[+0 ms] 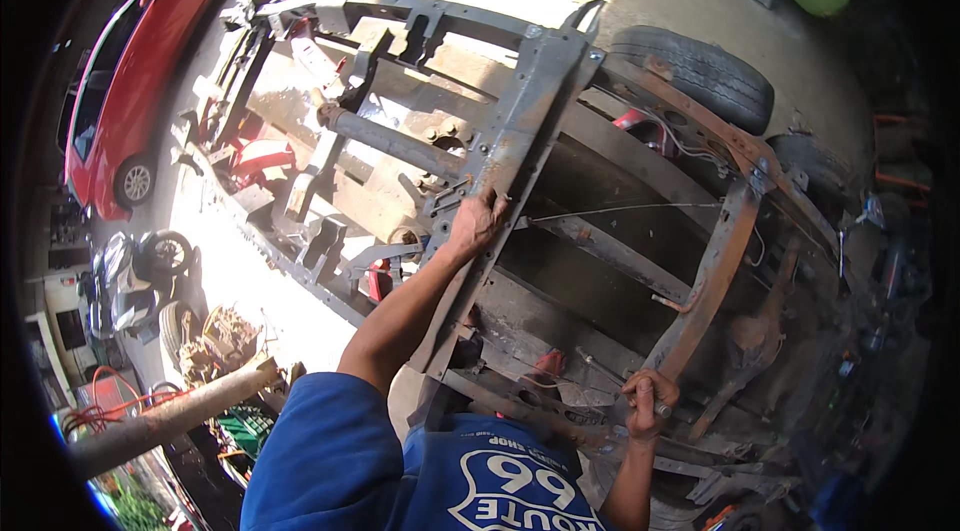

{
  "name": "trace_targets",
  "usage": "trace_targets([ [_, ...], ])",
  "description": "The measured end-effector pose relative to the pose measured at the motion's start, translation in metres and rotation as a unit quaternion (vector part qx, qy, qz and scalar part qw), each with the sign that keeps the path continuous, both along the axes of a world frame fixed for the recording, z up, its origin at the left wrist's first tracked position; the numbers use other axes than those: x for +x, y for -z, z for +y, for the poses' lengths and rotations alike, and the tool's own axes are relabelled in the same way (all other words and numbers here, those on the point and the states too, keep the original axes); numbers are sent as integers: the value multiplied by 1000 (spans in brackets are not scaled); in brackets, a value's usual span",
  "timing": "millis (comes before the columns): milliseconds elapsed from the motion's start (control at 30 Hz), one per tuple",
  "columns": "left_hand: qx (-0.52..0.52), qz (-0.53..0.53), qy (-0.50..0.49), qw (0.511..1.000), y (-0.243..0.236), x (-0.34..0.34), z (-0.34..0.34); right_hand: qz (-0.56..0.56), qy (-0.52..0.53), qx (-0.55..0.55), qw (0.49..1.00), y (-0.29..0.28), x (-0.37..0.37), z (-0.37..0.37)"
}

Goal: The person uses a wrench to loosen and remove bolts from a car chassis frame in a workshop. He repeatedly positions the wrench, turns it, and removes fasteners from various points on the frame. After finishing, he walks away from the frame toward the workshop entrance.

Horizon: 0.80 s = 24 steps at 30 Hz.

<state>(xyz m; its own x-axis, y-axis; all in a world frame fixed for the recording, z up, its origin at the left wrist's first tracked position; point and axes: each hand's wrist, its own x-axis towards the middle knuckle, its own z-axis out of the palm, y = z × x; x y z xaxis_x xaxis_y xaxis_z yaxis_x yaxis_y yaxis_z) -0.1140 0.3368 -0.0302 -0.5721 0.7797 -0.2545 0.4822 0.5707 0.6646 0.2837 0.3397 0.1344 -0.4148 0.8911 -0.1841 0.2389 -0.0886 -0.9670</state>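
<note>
A large bare vehicle chassis frame (pixel 520 111), dark grey with rusty patches, stretches out in front of me. My left hand (pixel 478 222) rests on its wide crossmember, fingers curled at the edge near a bracket. Whatever may be between those fingers is hidden. Lower right, my right hand (pixel 650 401) is closed round a long thin metal tool (pixel 604 369) with a slim shaft pointing up and left. Its exact kind is unclear. A thin cable (pixel 630 208) runs from the crossmember near my left hand to the rusty side part.
Beyond the frame lies a loose tyre (pixel 695 76). A red car (pixel 150 61) and a motorcycle (pixel 135 276) stand at the left. A thick pipe (pixel 180 416) juts in at lower left, near a green crate (pixel 243 429). Rusty rails (pixel 715 281) bound the right side.
</note>
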Motion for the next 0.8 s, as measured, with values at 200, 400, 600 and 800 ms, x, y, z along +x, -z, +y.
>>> trace_targets([
  [200,41,52,-292,954,1,-22,-148,-8,-50,12,999,-3,-32,2],
  [400,-136,164,-176,961,36,-129,-213,-57,-127,30,990,-24,-70,-6],
  [600,-294,117,14,949,93,-185,-218,-39,-143,47,988,-34,-93,-24],
  [800,-315,128,-72,938,80,-193,-209,-19,-134,2,991,-34,-107,-36],
])
